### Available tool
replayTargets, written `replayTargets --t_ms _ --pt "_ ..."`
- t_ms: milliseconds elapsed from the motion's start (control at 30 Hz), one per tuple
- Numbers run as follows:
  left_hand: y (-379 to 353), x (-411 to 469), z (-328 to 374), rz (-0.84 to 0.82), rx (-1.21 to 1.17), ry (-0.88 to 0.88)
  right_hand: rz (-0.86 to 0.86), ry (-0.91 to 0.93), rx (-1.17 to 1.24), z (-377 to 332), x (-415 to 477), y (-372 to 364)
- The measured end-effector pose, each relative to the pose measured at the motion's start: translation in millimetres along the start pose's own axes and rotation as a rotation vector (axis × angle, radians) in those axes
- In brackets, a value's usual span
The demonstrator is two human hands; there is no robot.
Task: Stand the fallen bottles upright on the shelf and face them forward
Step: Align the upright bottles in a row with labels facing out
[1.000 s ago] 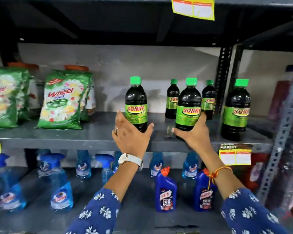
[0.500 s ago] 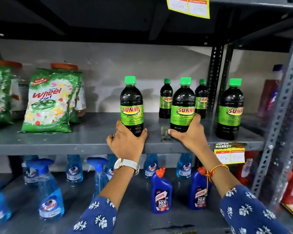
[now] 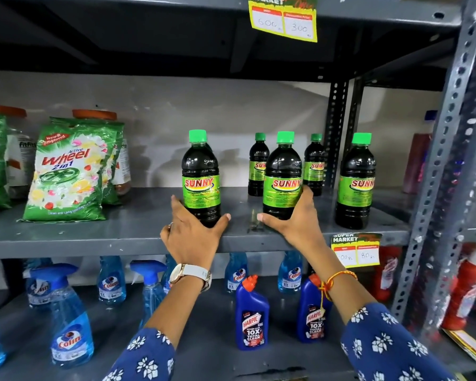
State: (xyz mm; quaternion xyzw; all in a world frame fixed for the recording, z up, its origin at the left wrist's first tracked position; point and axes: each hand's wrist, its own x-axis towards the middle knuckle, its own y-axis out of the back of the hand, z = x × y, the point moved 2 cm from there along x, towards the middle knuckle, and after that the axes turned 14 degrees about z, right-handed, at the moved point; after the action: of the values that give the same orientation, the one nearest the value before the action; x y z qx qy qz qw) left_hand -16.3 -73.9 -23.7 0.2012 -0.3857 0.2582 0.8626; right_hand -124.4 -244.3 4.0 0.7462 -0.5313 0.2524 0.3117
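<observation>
Since a second ago our hands have slid in and closed on two bottles that they were only reaching toward. Our left hand (image 3: 195, 237) now wraps the base of the left Sunny bottle (image 3: 201, 178), thumb and fingers on either side of it. Our right hand (image 3: 294, 220) grips the middle Sunny bottle (image 3: 283, 176) low on its label. Both bottles stand upright near the front edge of the grey shelf (image 3: 94, 237), and the red "SUNNY" lettering on each faces us. We judge that these two are nearly done, needing at most a small twist to square the labels.

The right Sunny bottle (image 3: 356, 180) stands upright, well apart from our hands, its label turned slightly right so the name is cut off; it may need facing next. Two smaller bottles (image 3: 257, 165) stand upright at the back, partly hidden by the middle one. No bottle lies fallen in this view.

All these bottles are capped in green and hold dark liquid that fills them close to the neck. Beside them to the left stand Wheel detergent packs (image 3: 69, 171).
</observation>
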Motion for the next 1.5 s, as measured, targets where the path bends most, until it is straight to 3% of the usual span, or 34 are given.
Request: replayTargets --t_ms 100,167,233,300,367,467,533,600,1233,1500 --pt "8 -9 12 0.153 -0.06 -0.071 0.1 0.095 0.041 -3 -5 24" --pt "11 -21 31 0.237 -0.182 -0.206 0.3 0.286 0.015 -5 -2 51" --pt "7 -34 57 0.196 -0.289 -0.319 0.56 0.357 0.027 1 11 83" --pt "-2 -43 83 0.076 -0.313 -0.316 0.666 0.256 0.094 16 31 111" --pt "-14 -49 102 -0.029 -0.285 -0.237 0.561 0.073 0.148 39 51 127" --pt "-34 -58 112 -0.12 -0.161 -0.122 0.189 -0.167 0.122 70 63 129" --pt "-43 -63 112 -0.15 -0.052 -0.082 0.002 -0.211 0.058 80 62 126" --pt "-48 -67 111 -0.115 -0.011 -0.109 -0.08 -0.209 -0.015 86 61 124" --pt "-54 -70 111 -0.069 0.005 -0.136 -0.097 -0.091 -0.052 91 62 125" --pt "-47 -69 112 -0.152 -0.017 -0.106 -0.121 -0.067 -0.08 92 57 125"
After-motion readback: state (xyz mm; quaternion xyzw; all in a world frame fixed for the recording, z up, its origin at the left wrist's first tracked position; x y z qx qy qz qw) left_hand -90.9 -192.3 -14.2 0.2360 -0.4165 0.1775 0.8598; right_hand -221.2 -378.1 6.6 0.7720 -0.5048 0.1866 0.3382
